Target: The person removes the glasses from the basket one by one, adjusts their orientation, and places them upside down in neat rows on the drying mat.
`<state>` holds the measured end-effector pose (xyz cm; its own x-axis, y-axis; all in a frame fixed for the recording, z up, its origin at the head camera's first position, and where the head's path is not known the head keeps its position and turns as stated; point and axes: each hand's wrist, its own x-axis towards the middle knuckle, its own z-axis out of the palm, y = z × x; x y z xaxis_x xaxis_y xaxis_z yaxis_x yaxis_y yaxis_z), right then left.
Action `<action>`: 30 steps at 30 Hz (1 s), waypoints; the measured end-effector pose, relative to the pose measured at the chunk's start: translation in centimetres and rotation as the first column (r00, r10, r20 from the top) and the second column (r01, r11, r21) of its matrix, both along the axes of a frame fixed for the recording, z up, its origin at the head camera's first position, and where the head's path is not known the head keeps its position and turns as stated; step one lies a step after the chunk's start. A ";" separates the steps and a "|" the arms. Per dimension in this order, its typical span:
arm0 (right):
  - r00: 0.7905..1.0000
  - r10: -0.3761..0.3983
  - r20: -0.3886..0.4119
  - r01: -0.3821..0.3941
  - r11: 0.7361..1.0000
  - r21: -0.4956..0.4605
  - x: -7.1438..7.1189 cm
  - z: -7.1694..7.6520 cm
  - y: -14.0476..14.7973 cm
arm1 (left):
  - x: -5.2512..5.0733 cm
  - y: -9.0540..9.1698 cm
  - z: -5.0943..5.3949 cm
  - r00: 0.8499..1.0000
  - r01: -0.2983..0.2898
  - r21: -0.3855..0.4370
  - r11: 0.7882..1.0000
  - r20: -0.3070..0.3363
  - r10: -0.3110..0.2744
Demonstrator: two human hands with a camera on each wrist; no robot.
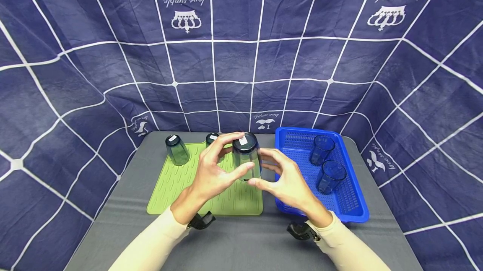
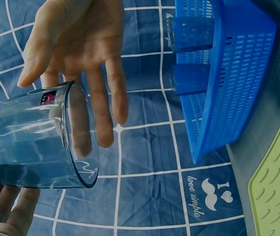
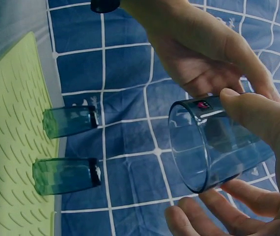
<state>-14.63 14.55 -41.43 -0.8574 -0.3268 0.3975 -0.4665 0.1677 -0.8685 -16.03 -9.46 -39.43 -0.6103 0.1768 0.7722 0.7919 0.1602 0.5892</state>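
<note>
- The step in hand appears to be steadying an upside-down tinted glass tumbler (image 1: pixel 247 154) with both hands above the right part of the green drying mat (image 1: pixel 181 189).
- Smooth glass probably slips easily, so a firm, even pinch with finger pads flat on opposite walls serves better than a squeeze from the tips.
- The rim is best held level with the mat, with no fingertip curled beneath it, since a tilted edge would likely knock first.
- A slow, small regrip suits this pose: one side should bear the weight fully before the other lets go.
- Two more tumblers stand base up, one at the mat's left edge (image 1: pixel 177 151) and one at its back edge (image 1: pixel 212 137); elbows and sleeves need to pass wide of them.
- To the mat's right sits a blue plastic basket (image 1: pixel 298 131) with two upright tumblers (image 1: pixel 327 162) inside.
- The left hand (image 1: pixel 214 168) grips the tumbler, thumb across the front wall, index finger up at the base, forearm coming in over the mat's near edge.
- The right hand (image 1: pixel 284 177) cups the tumbler from the mat's right side, fingers spread and loosely extended behind the glass, thumb near the rim; whether it actually touches is hard to tell.
</note>
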 end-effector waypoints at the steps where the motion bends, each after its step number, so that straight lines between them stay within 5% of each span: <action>1: 1.000 0.001 -0.005 -0.001 1.000 -0.004 0.0 0.0 0.1 | -0.1 0.0 0.0 1.000 -0.002 0.002 1.000 0.004 0.002; 9: 0.999 0.003 -0.050 -0.002 1.000 0.010 -0.3 0.0 0.7 | -0.7 -0.1 -0.5 0.999 -0.023 0.004 1.000 0.030 0.023; 30: 0.981 -0.157 -0.115 0.171 0.977 0.124 -0.7 -0.2 3.5 | -2.7 -0.6 -2.7 0.985 -0.146 -0.046 0.988 0.088 0.149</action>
<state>-15.29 18.00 -41.67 -0.8601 -0.2410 0.4496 -0.5094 0.3601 -0.7816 -18.69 -10.04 -42.12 -0.6992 0.1085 0.7066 0.7014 0.2955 0.6486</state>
